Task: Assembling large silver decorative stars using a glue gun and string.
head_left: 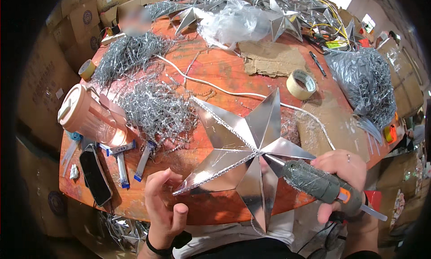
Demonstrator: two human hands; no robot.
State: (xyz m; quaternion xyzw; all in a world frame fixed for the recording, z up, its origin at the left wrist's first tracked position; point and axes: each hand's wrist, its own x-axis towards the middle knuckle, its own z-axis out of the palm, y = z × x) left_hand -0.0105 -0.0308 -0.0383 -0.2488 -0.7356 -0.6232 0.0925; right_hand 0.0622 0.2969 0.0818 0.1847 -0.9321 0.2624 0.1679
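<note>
A shiny silver five-pointed star (224,158) is in front of me, its lowest point overhanging the table's near edge. Thin silver beaded trim runs along ridges of two arms and meets at the centre. My left hand (162,200) is open at the lower-left tip, thumb and fingers apart; whether a finger touches the tip I cannot tell. My right hand (343,171) grips a dark green hot glue gun (312,180) with an orange trigger. Its nozzle points at the star's centre, and a clear glue stick (373,212) sticks out of its back end.
Silver tinsel trim (155,108) lies in tangled heaps left, beside a pink lidded jug (92,117) and a phone (95,176). A tape roll (301,84), cardboard (269,59) and a white cord (215,89) lie beyond the star. A plastic bag (363,79) stands right; more stars (287,23) fill the back.
</note>
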